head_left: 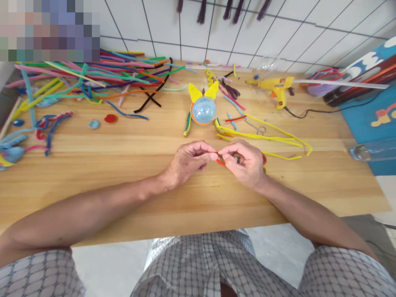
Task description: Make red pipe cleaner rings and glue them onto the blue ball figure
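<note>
In front of me, my left hand (190,161) pinches a short red pipe cleaner (220,162) between thumb and fingertips. The fingers of my right hand (247,163) close on the same piece, so the two hands nearly meet. Part of the red piece curves below the fingertips; the rest is hidden. A small dark object (237,159) shows at my right fingers, too little of it to name. Just beyond the hands sits a clear, bluish plastic ball (204,110) with an orange rim, yellow pipe-cleaner ears (195,92) and green-and-yellow limbs (187,123).
Bent yellow pipe cleaners (278,138) and small scissors (260,130) lie right of the ball. A yellow glue gun (275,88) with a black cord stands back right. Many coloured pipe cleaners (123,76) heap at back left. A clear bottle (368,151) lies at the right edge.
</note>
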`<state>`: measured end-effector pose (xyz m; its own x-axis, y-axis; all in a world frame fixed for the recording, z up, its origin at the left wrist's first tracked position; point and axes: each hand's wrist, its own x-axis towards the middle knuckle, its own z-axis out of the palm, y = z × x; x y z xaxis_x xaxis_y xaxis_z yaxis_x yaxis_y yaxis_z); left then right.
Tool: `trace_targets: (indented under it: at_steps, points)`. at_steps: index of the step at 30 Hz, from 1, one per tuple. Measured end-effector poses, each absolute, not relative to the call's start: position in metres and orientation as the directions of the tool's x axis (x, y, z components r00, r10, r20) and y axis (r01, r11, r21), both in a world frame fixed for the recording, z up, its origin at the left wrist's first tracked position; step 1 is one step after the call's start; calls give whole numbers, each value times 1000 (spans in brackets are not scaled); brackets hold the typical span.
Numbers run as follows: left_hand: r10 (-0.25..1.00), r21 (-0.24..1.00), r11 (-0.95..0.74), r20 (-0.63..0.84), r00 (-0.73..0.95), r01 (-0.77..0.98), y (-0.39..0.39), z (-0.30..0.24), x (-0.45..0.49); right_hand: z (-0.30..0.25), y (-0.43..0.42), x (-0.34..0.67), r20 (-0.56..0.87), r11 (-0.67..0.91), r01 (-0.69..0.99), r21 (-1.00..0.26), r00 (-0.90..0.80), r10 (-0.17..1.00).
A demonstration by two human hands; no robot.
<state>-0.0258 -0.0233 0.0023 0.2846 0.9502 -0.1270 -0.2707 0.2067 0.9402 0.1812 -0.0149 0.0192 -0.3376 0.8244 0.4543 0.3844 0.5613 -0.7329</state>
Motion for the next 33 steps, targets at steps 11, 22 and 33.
trace_targets:
  at_steps: [11, 22, 33]
  points:
    - [958, 954, 210, -158, 238, -214, -22, 7, -28, 14, -13, 181, 304, 381, 286, -879, -280, 911]
    - [950, 901, 304, -261, 173, -311, -19, 9, -26, 9, -11, 179, 264, 355, 312, -881, -299, 917]
    - [949, 908, 298, -248, 196, -295, -21, 12, -26, 10, -13, 178, 230, 329, 311, -892, -314, 921]
